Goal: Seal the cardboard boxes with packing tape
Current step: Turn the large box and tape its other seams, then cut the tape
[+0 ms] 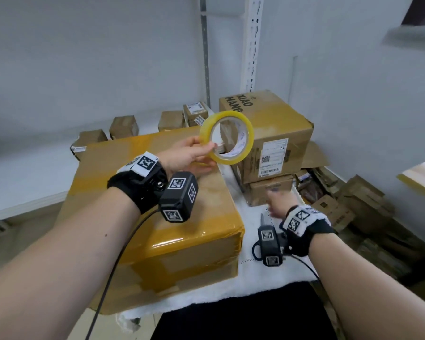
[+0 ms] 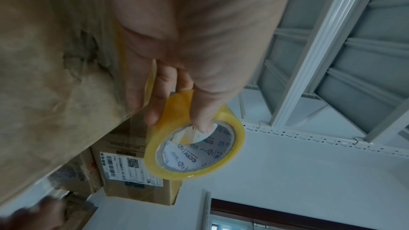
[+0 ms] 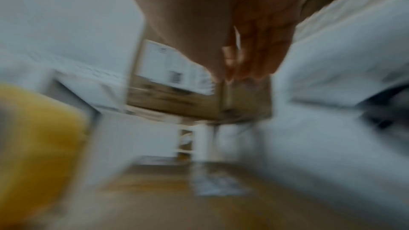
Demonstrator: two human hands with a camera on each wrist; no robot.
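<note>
Above the taped box (image 1: 157,217), left hand (image 1: 184,157) pinches tape roll (image 1: 227,138); right hand (image 1: 279,204) blurred.

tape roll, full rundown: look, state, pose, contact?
The tape roll is a ring of glossy translucent yellow tape on a white core printed with blue and red logos. The left hand holds it in the air, on edge, above the big taped box's far end, thumb inside the core, fingers outside. No loose tape end shows.
</note>
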